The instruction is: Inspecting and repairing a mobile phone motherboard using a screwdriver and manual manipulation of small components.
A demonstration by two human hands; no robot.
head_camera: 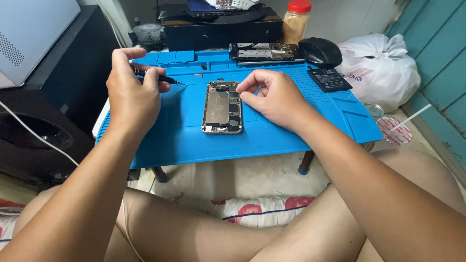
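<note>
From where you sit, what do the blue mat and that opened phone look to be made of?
The mat looks like matte silicone or rubber: even blue, with moulded compartments and little shine. The phone looks metal: a pale, glossy frame around a dull silvery plate, with dark parts inside. The right hand touches its upper edge; the left hand holds a thin dark tool.

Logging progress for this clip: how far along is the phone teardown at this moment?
Done: the opened phone lies on the blue mat, internals exposed, and a battery sits apart. In hand: the left hand holds a black screwdriver; the right hand touches the phone's upper edge. Left: the boards inside still look in place.
</note>
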